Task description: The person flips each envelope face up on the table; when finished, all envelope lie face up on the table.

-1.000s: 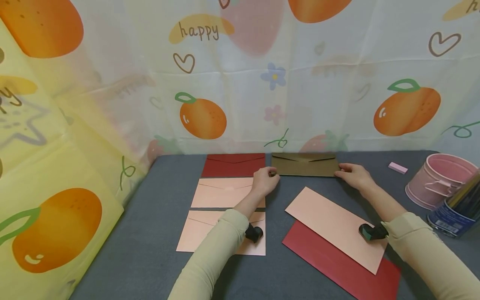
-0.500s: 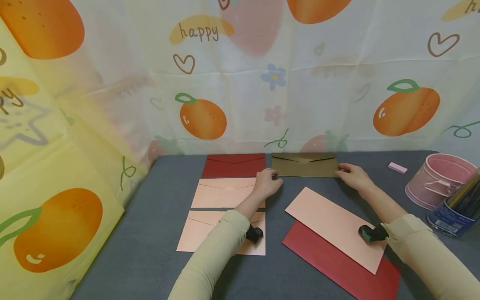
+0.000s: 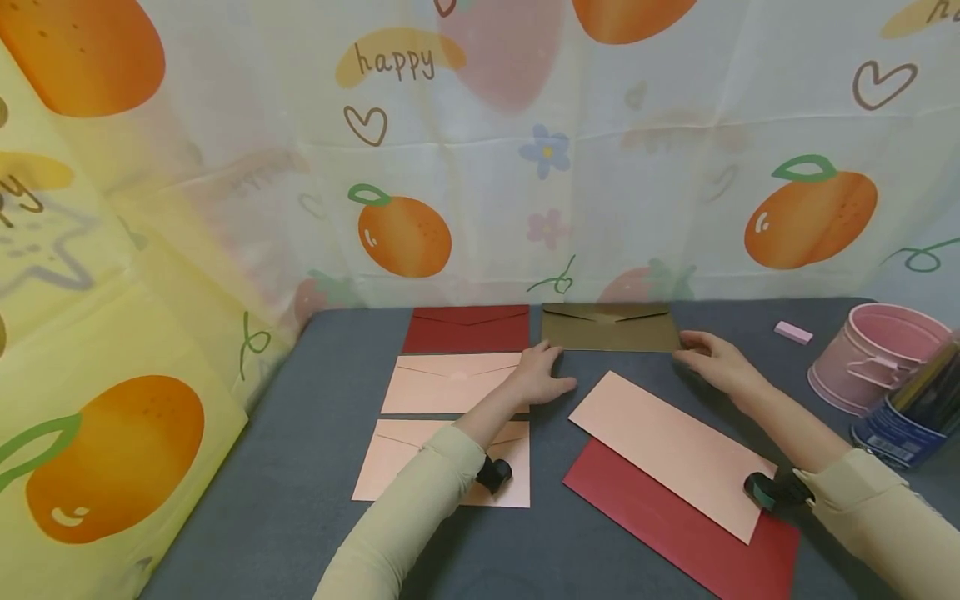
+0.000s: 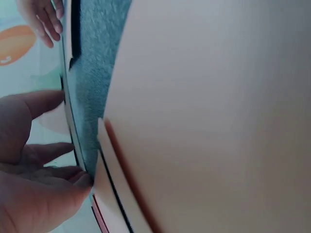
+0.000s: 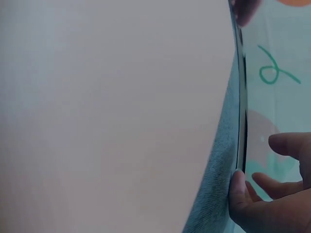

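My left hand (image 3: 543, 375), fingers relaxed and loosely spread, holding nothing, rests on grey mat (image 3: 300, 467) just beside olive envelope (image 3: 609, 328), off its 8 o'clock corner. My right hand (image 3: 712, 360), also loosely spread, empty, near its 4 o'clock corner. Olive envelope lies flat at mat's 12 o'clock edge, flap side up, just beside dark red envelope (image 3: 467, 329) at its 9 o'clock. Judgement: to square it well, nudge both short ends evenly, fingertips low, keeping its long edge level with red neighbour's.
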Available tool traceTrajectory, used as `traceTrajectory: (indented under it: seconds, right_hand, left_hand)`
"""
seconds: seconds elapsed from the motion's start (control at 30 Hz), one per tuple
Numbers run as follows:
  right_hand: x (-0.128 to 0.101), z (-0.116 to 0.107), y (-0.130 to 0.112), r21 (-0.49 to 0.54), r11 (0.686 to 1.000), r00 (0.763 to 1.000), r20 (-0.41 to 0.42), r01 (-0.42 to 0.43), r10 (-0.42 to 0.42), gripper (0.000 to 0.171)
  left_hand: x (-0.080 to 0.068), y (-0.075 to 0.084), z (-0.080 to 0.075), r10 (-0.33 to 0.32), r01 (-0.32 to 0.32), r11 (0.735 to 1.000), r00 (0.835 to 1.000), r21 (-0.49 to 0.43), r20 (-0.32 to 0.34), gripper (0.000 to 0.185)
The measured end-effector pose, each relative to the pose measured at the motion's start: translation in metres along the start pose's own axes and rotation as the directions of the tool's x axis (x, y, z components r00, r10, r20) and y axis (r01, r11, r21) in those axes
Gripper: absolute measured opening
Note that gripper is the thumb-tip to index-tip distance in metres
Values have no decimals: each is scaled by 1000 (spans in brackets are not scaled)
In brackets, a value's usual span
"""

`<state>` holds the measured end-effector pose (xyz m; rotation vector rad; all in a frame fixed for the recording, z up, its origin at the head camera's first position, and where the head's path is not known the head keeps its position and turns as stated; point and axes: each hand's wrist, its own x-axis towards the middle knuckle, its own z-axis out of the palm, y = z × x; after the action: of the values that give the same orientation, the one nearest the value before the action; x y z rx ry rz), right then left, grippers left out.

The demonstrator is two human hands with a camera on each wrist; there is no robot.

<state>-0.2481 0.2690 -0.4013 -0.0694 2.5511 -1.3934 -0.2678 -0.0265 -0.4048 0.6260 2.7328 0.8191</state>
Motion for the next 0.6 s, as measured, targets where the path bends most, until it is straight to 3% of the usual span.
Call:
traceTrajectory:
  seconds: [0.1, 0.17, 0.33, 0.47, 0.6]
  right_hand:
    - [-11, 1, 1, -14, 1000, 1000, 0, 10, -10, 70]
    - [-18, 2, 3, -23, 999, 1000, 1, 23, -23, 71]
    - [-36, 6, 6, -71, 995, 997, 7, 75, -74, 71]
    - [-53, 10, 8, -149, 977, 988, -3, 154, -156, 69]
    - [-68, 15, 9, -217, 942, 965, -3, 256, -263, 64]
  left_hand:
    - [-6, 1, -1, 65, -68, 997, 994, 28, 86, 66]
    - [-9, 2, -1, 118, -127, 991, 982, 49, 148, 69]
    - [-19, 3, -1, 249, -279, 958, 918, 58, 308, 76]
    - [-25, 5, -1, 308, -352, 935, 868, 44, 388, 81]
    - [-29, 5, -2, 324, -384, 921, 853, 71, 409, 77]
